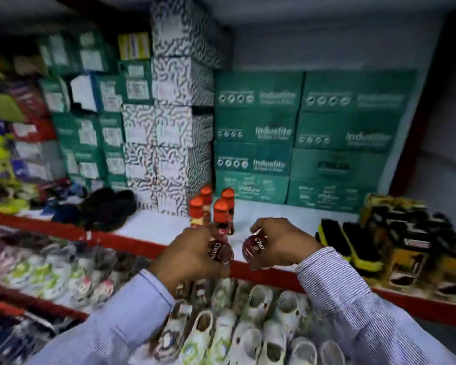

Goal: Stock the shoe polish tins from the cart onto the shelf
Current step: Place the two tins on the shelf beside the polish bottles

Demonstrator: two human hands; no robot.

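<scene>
1. The left hand (192,255) grips a dark red round tin (219,251), fingers curled around it; the tin looks like more than one stacked, but the blur makes that unclear.
2. The right hand (279,242) pinches a second tin (256,248) between thumb and fingertips, its printed face tilted toward the camera.
3. Both tins hang just above the shelf (153,225) front edge, near each other at the frame's centre, apart by a narrow gap.
4. The shelf has a white surface and a red lip (263,272).
5. At 12 o'clock from the hands stand four bottles (220,214) with orange-red caps, upright on the shelf, close together.
6. Behind them, green boxes (298,138) are stacked at 1 o'clock, and patterned white boxes (174,127) at 11 o'clock.
7. At 3 o'clock from the hands lie brushes (353,241) with yellow backs and black bristles, beside dark and yellow packs (406,233).
8. At 9 o'clock dark shoes (108,209) rest on the shelf.
9. At 6 o'clock, on the level below, sit rows of pale clogs (248,325).
10. Both sleeves are pale striped cloth; the right sleeve (353,299) reaches the wrist.
11. No cart can be made out.
</scene>
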